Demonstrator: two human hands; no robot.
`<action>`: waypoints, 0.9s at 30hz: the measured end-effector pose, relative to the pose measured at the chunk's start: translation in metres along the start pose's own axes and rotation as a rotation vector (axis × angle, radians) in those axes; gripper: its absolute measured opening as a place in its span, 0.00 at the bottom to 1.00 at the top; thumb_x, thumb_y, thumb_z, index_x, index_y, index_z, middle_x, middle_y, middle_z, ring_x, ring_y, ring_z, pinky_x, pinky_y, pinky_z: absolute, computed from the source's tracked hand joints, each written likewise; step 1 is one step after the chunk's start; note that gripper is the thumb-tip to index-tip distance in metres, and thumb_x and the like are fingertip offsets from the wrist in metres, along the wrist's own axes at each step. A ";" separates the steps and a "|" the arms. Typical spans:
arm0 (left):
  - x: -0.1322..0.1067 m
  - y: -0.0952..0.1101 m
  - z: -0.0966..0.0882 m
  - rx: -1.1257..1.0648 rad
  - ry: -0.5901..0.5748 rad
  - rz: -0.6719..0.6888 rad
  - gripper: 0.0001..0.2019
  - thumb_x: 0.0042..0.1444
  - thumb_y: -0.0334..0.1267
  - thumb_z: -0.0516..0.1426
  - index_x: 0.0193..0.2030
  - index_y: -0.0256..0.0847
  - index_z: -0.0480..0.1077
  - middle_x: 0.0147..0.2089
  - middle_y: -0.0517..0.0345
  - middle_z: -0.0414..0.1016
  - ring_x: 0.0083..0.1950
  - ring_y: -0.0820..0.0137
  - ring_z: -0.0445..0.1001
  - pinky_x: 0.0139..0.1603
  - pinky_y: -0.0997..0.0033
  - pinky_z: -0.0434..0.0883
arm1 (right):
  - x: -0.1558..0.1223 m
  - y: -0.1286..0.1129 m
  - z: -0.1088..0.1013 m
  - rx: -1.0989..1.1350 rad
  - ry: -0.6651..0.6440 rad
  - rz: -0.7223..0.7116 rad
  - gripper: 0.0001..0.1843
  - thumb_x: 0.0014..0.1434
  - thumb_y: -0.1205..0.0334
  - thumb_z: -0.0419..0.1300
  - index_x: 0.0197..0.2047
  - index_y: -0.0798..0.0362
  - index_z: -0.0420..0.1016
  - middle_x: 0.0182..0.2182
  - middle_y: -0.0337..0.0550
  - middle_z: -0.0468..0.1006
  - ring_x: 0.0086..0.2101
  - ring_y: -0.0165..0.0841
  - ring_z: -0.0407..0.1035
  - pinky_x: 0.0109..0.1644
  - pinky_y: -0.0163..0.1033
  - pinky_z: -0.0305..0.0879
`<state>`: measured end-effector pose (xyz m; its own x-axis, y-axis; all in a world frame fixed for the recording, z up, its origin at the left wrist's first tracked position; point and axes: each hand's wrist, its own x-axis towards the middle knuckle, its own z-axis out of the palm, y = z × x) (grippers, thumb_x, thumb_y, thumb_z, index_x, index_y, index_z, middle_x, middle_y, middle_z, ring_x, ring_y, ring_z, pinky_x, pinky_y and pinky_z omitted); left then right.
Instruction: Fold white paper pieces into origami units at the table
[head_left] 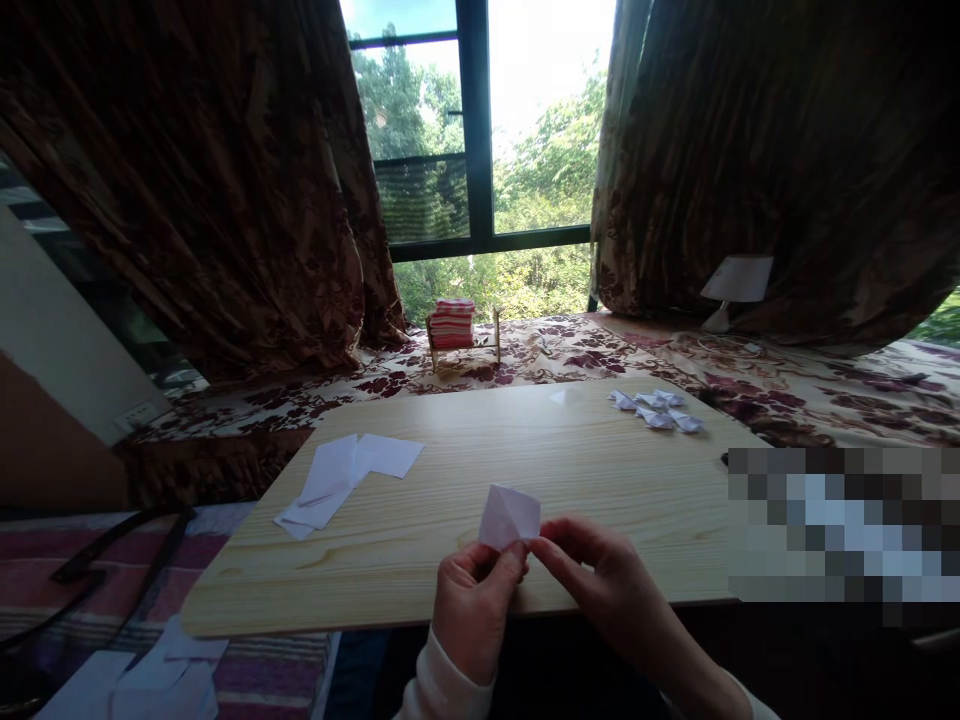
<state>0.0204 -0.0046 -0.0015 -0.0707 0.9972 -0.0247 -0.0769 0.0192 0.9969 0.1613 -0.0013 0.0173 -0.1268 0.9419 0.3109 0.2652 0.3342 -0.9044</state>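
A small folded piece of white paper [509, 516] stands just above the near edge of the wooden board [450, 470]. My left hand [471, 608] pinches its lower edge from the left, fingers curled closed. My right hand [600, 580] pinches the same lower edge from the right with thumb and forefinger. Both hands hover at the board's front edge, wrists below it.
A stack of flat white paper sheets [341, 480] lies at the board's left. Several small folded paper pieces [658, 410] sit at the far right corner. More white sheets [142, 680] lie on striped fabric at lower left. A red-and-white striped item [454, 325] stands on the floral cloth near the window.
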 end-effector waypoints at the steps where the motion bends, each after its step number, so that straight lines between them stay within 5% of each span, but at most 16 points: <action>1: 0.000 -0.001 0.000 0.009 0.008 0.004 0.17 0.44 0.49 0.63 0.23 0.34 0.76 0.22 0.53 0.75 0.29 0.66 0.71 0.33 0.71 0.66 | 0.000 0.000 0.001 0.089 -0.001 0.019 0.14 0.56 0.52 0.58 0.29 0.54 0.74 0.25 0.40 0.77 0.27 0.31 0.69 0.30 0.34 0.65; 8: 0.000 0.004 0.004 -0.014 -0.014 0.014 0.14 0.43 0.46 0.64 0.25 0.34 0.76 0.23 0.54 0.75 0.29 0.66 0.72 0.33 0.70 0.67 | 0.000 0.000 0.003 0.299 -0.024 0.104 0.14 0.54 0.51 0.60 0.30 0.55 0.74 0.27 0.41 0.78 0.30 0.33 0.71 0.35 0.35 0.67; 18: -0.006 0.013 0.011 -0.029 0.023 0.082 0.12 0.43 0.43 0.63 0.29 0.34 0.75 0.25 0.53 0.75 0.29 0.65 0.71 0.32 0.70 0.69 | -0.003 0.008 0.013 0.149 0.025 0.033 0.16 0.58 0.51 0.56 0.26 0.55 0.70 0.23 0.39 0.72 0.29 0.31 0.65 0.35 0.35 0.64; 23: -0.004 0.015 0.004 -0.017 -0.054 -0.001 0.13 0.42 0.45 0.64 0.25 0.35 0.74 0.22 0.58 0.72 0.27 0.70 0.71 0.30 0.75 0.67 | 0.000 0.007 0.002 0.195 0.032 0.100 0.19 0.57 0.48 0.56 0.29 0.56 0.74 0.26 0.41 0.75 0.29 0.33 0.66 0.34 0.35 0.63; 27: 0.000 0.016 0.003 -0.132 -0.051 -0.024 0.17 0.41 0.49 0.65 0.30 0.36 0.76 0.24 0.59 0.73 0.25 0.73 0.70 0.29 0.76 0.69 | 0.001 0.000 -0.008 0.189 -0.003 0.108 0.19 0.57 0.48 0.56 0.29 0.56 0.74 0.23 0.39 0.74 0.29 0.33 0.67 0.34 0.35 0.63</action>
<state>0.0217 -0.0040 0.0146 -0.0165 0.9990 -0.0416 -0.2089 0.0373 0.9772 0.1684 0.0001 0.0201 -0.1101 0.9718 0.2087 0.0936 0.2192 -0.9712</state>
